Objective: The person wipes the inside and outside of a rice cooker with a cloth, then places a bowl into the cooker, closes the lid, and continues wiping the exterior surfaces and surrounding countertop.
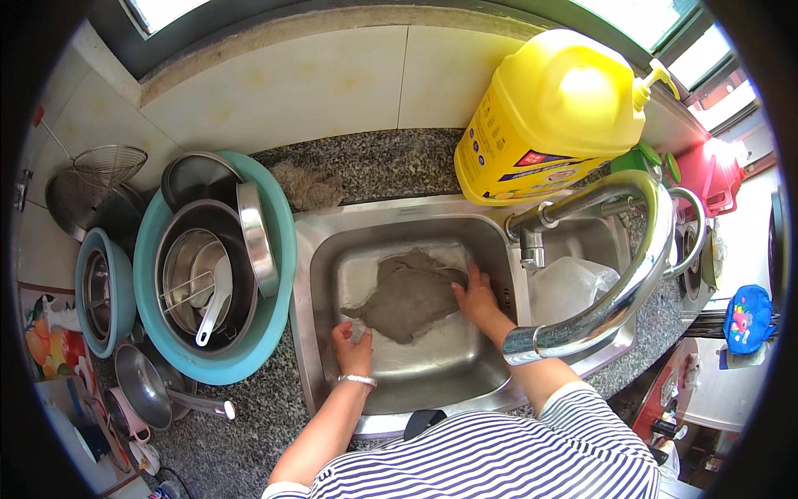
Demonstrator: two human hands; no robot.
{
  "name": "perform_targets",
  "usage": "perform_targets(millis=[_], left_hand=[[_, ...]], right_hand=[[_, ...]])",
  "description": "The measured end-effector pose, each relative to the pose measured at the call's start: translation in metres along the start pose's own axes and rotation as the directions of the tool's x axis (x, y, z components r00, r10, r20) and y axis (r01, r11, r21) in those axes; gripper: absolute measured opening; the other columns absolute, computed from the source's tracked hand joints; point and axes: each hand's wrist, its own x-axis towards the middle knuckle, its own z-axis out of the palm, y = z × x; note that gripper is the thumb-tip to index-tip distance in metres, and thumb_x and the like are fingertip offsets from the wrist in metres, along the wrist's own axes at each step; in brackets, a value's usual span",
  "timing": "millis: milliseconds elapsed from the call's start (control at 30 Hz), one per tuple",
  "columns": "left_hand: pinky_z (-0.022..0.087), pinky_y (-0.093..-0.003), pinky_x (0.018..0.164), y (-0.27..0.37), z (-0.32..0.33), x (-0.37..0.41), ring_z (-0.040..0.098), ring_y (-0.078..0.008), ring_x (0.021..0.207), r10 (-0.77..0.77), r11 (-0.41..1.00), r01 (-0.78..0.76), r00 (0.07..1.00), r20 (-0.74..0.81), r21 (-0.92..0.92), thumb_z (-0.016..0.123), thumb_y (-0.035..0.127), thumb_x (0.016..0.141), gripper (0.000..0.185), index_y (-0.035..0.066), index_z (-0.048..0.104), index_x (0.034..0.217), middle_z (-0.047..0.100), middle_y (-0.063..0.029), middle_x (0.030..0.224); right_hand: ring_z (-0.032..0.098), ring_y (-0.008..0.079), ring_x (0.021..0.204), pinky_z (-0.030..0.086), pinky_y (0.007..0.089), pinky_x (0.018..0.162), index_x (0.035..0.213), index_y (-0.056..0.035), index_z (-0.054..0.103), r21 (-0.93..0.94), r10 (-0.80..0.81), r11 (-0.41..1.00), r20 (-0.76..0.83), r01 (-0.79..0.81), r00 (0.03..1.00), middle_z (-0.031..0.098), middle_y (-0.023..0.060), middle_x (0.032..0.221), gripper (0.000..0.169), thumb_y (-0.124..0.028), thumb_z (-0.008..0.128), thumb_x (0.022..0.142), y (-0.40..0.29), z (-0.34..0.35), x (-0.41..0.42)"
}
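A wet grey-brown cloth lies spread on the bottom of the stainless steel sink basin. My left hand, with a silver bracelet at the wrist, is at the cloth's lower left corner, thumb and fingers apart; whether it pinches the edge is not clear. At the cloth's right edge is my right hand, its thumb and fingers touching or close to the fabric. The chrome faucet arches over my right forearm.
A turquoise basin full of metal bowls stands left of the sink, near a small saucepan. Behind the sink's right side is a large yellow pump jug. A translucent plastic bag sits in the smaller right basin.
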Motion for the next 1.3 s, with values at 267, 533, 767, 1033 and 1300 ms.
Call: perform_targets(millis=[267,533,767,1033,1300], left_hand=[[0.044,-0.0372,0.096,-0.020,0.028,0.021,0.041,-0.0312,0.128,-0.309,0.943,0.329,0.920,0.239,-0.046,0.041,0.064,0.090,0.077,0.012,0.030,0.146,0.034,-0.0125,0.146],[0.050,-0.0392,0.078,-0.091,0.000,0.088,0.057,-0.0237,0.093,-0.046,0.955,0.110,0.972,0.231,-0.274,0.043,0.049,0.096,0.046,0.008,0.058,0.107,0.057,-0.0094,0.101],[0.046,-0.0396,0.081,-0.023,0.043,0.008,0.055,-0.0179,0.091,-0.283,0.911,0.355,0.909,0.306,-0.211,0.049,0.040,0.096,0.032,0.009,0.058,0.096,0.057,-0.0034,0.096],[0.048,-0.0453,0.083,-0.043,0.028,0.050,0.052,-0.0251,0.094,-0.226,0.907,0.309,0.931,0.287,-0.288,0.054,0.054,0.091,0.053,0.024,0.036,0.131,0.047,-0.0041,0.120],[0.044,-0.0378,0.094,-0.069,0.001,0.083,0.055,-0.0233,0.107,-0.220,0.822,0.406,0.873,0.436,-0.399,0.046,0.067,0.088,0.077,0.002,0.051,0.129,0.058,-0.0109,0.117]], right_hand=[[0.059,0.0297,0.094,0.048,0.0383,0.085,0.129,-0.0105,0.046,0.386,-0.208,0.922,0.404,0.040,0.891,0.058,0.0184,0.102,0.050,-0.019,0.063,0.083,-0.057,0.109,-0.034],[0.062,0.0366,0.079,0.049,0.0419,0.071,0.087,-0.0033,0.063,0.414,-0.490,0.858,0.482,0.303,0.727,0.064,0.0193,0.083,0.039,-0.042,0.059,0.089,-0.133,0.011,-0.145],[0.061,0.0372,0.077,0.047,0.0498,0.072,0.080,-0.0093,0.069,0.037,-0.127,0.992,0.141,0.123,0.982,0.066,0.0154,0.077,0.046,-0.052,0.052,0.087,-0.084,0.040,-0.033],[0.054,0.0393,0.098,0.046,0.0454,0.085,0.118,-0.0064,0.054,0.043,-0.237,0.968,-0.158,0.247,0.958,0.058,0.0217,0.102,0.037,-0.017,0.065,0.084,-0.032,0.070,0.000],[0.054,0.0122,0.071,0.045,0.0300,0.063,0.099,-0.0073,0.058,0.664,-0.411,0.721,0.640,-0.198,0.650,0.058,0.0005,0.082,0.025,-0.027,0.067,0.087,-0.119,0.032,-0.118]])
